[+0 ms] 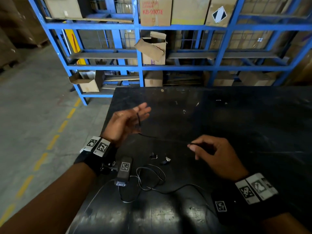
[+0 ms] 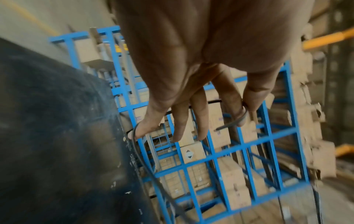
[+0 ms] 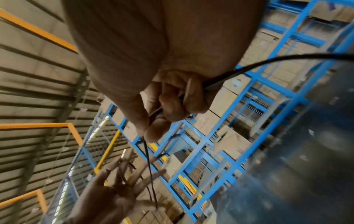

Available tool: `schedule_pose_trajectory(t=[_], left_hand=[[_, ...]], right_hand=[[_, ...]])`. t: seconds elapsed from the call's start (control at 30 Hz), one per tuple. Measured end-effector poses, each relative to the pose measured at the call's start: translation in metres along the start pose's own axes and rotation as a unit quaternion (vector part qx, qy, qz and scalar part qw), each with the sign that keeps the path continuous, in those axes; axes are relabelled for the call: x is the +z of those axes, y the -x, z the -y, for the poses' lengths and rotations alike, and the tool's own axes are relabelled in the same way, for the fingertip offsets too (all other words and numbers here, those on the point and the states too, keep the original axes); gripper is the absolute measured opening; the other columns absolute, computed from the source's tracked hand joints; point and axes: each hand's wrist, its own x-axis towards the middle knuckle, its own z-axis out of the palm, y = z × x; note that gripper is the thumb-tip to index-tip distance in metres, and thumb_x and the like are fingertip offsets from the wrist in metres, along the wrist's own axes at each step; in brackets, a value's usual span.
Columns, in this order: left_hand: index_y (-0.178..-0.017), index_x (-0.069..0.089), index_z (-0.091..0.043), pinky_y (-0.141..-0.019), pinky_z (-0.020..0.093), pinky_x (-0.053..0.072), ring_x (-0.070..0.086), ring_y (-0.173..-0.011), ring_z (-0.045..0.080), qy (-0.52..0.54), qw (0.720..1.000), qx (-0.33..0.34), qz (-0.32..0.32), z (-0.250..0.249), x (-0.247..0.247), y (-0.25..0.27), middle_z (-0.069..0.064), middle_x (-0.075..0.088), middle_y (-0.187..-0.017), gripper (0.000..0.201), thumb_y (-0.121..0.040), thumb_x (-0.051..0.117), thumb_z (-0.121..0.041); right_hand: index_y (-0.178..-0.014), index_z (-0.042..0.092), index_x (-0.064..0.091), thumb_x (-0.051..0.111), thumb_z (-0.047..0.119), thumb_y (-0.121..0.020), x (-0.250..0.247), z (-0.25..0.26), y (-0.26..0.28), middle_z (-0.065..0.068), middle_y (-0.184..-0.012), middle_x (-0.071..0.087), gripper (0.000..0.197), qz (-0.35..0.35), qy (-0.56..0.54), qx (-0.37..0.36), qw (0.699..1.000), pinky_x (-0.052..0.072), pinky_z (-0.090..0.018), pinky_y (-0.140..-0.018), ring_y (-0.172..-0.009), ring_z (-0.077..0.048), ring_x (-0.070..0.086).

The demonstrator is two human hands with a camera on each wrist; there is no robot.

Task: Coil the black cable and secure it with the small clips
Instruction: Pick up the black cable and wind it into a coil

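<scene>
Black cable point(image 1: 162, 139) wound round straight left fingers point(image 1: 143, 109), right fingers point(image 1: 191, 146) pinching it, clips point(image 1: 160, 158) beneath

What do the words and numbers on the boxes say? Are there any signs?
"KB-9007E": red print on the top-shelf cardboard box.
The red line above it is too blurred to read.
The black and white diamond label on the next box has no words.
The purple print low on the open box is too small to read.
The wrist tags carry square code patterns, not words.
</scene>
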Motion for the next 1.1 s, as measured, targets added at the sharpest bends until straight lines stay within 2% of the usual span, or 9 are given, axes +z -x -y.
schedule_pose_trajectory(t=[0.2, 0.23, 0.3, 0.33, 0.37, 0.53, 0.7, 0.83, 1.1], left_hand=[[-0.105, 0.074, 0.007, -0.083, 0.015, 0.051, 0.07, -0.077, 0.002, -0.191, 0.978, 0.001, 0.084, 0.009, 0.029, 0.014, -0.001, 0.081, -0.083, 0.025, -0.103, 0.051, -0.002], [-0.107, 0.072, 0.011, -0.072, 0.005, 0.047, 0.063, -0.062, -0.01, -0.192, 0.976, -0.006, 0.105, 0.01, 0.034, 0.016, -0.026, 0.058, -0.069, 0.025, -0.103, 0.048, 0.003], [-0.124, 0.06, 0.019, -0.066, 0.002, 0.045, 0.061, -0.056, -0.015, -0.186, 0.97, -0.019, 0.157, 0.013, 0.045, 0.019, 0.009, 0.074, -0.081, 0.028, -0.103, 0.046, 0.006], [-0.129, 0.055, 0.018, -0.069, 0.003, 0.046, 0.064, -0.063, -0.016, -0.201, 0.962, -0.015, 0.184, 0.013, 0.048, 0.022, -0.015, 0.051, -0.101, 0.031, -0.103, 0.046, 0.005], [-0.131, 0.054, 0.017, -0.071, 0.003, 0.046, 0.067, -0.072, -0.016, -0.225, 0.953, -0.014, 0.201, 0.011, 0.051, 0.025, -0.027, 0.066, -0.057, 0.032, -0.104, 0.046, 0.004], [-0.126, 0.067, 0.006, -0.103, 0.036, 0.053, 0.071, -0.119, 0.024, -0.231, 0.94, -0.034, 0.248, -0.002, 0.051, 0.039, 0.013, 0.075, -0.124, 0.032, -0.105, 0.05, -0.01], [-0.121, 0.071, -0.006, -0.11, 0.071, 0.033, 0.054, -0.131, 0.054, -0.028, 0.949, -0.068, 0.305, -0.009, 0.048, 0.05, 0.032, 0.063, -0.135, 0.032, -0.102, 0.055, -0.027], [-0.126, 0.069, -0.016, -0.11, 0.081, 0.023, 0.048, -0.135, 0.056, 0.144, 0.938, -0.04, 0.312, -0.016, 0.045, 0.047, 0.025, 0.065, -0.137, 0.034, -0.099, 0.059, -0.032], [-0.125, 0.067, -0.025, -0.105, 0.087, 0.018, 0.038, -0.146, 0.049, 0.241, 0.946, 0.052, 0.209, -0.048, 0.026, 0.022, 0.021, 0.053, -0.151, 0.035, -0.1, 0.044, -0.034]], right_hand=[[-0.093, 0.009, 0.075, 0.068, 0.021, -0.092, -0.011, 0.051, -0.036, 0.0, -0.072, 0.071, 0.014, 0.026, 0.07, -0.112, 0.991, 0.055, -0.015, -0.068, -0.069, -0.011, 0.07], [-0.094, 0.009, 0.075, 0.067, 0.022, -0.092, -0.012, 0.057, -0.043, 0.001, -0.073, 0.071, 0.015, 0.028, 0.08, -0.13, 0.988, 0.054, -0.014, -0.069, -0.069, -0.01, 0.07], [-0.096, 0.008, 0.075, 0.065, 0.022, -0.093, -0.013, 0.064, -0.054, 0.005, -0.075, 0.071, 0.017, 0.036, 0.09, -0.151, 0.984, 0.053, -0.011, -0.069, -0.071, -0.009, 0.07], [-0.097, 0.007, 0.075, 0.065, 0.02, -0.094, -0.013, 0.065, -0.058, 0.008, -0.075, 0.07, 0.017, 0.039, 0.093, -0.157, 0.982, 0.053, -0.01, -0.069, -0.072, -0.009, 0.07], [-0.098, 0.007, 0.075, 0.066, 0.018, -0.094, -0.013, 0.066, -0.061, 0.009, -0.075, 0.069, 0.014, 0.041, 0.096, -0.161, 0.981, 0.053, -0.011, -0.069, -0.072, -0.009, 0.07], [-0.099, 0.006, 0.076, 0.068, 0.014, -0.095, -0.009, 0.061, -0.074, 0.001, -0.073, 0.072, 0.012, 0.039, 0.069, -0.166, 0.983, 0.056, -0.019, -0.073, -0.068, -0.013, 0.071], [-0.103, 0.002, 0.078, 0.071, 0.006, -0.092, -0.004, 0.044, -0.078, 0.006, -0.08, 0.075, 0.013, 0.027, -0.022, -0.127, 0.991, 0.057, -0.021, -0.071, -0.067, -0.012, 0.071], [-0.109, 0.016, 0.079, 0.067, 0.011, -0.096, 0.018, 0.025, -0.067, -0.018, -0.086, 0.079, 0.018, 0.039, -0.094, -0.083, 0.991, 0.054, -0.036, -0.055, -0.063, -0.036, 0.068], [-0.119, 0.016, 0.076, 0.061, 0.008, -0.099, 0.052, -0.002, -0.028, -0.014, -0.07, 0.074, 0.026, 0.083, -0.149, 0.042, 0.984, 0.035, -0.014, -0.043, -0.042, -0.006, 0.044]])
